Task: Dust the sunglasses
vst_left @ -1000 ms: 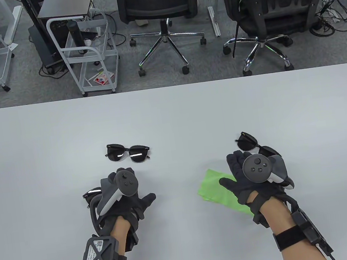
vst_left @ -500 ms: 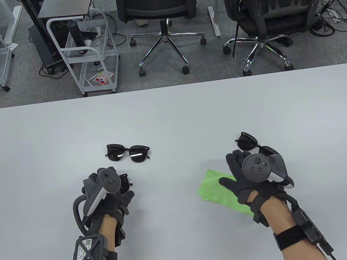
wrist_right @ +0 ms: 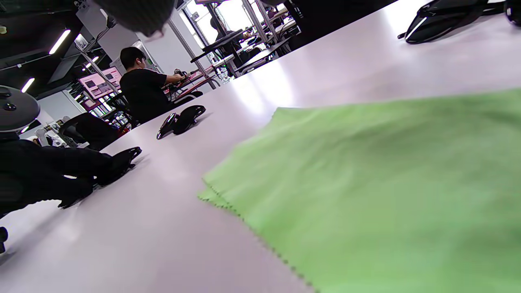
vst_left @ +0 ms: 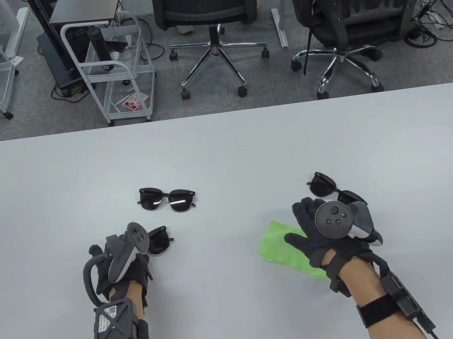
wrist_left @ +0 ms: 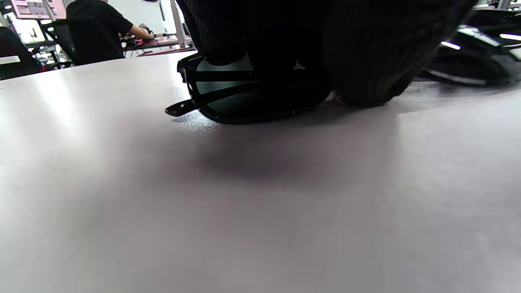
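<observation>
Three black sunglasses lie on the white table (vst_left: pixel 224 149). My left hand (vst_left: pixel 133 265) is curled over the near-left pair (vst_left: pixel 159 241). In the left wrist view its fingers (wrist_left: pixel 366 61) press down around that pair's frame (wrist_left: pixel 252 101). A second pair (vst_left: pixel 168 200) lies just beyond, untouched. The third pair (vst_left: pixel 328 186) lies at the right, just past my right hand (vst_left: pixel 311 225). That hand is open with spread fingers over the green cloth (vst_left: pixel 281 249), which fills the right wrist view (wrist_right: pixel 386 183). Whether it touches the cloth I cannot tell.
Beyond the table's far edge stand two black office chairs (vst_left: pixel 209 9) and a white wire cart (vst_left: pixel 113 67) on grey carpet. The right wrist view also shows the middle pair (wrist_right: pixel 183 120) and the left hand (wrist_right: pixel 61 175).
My left hand has slid left and back and curled down onto the near-left sunglasses, uncovering their right lens. My right hand has barely moved.
</observation>
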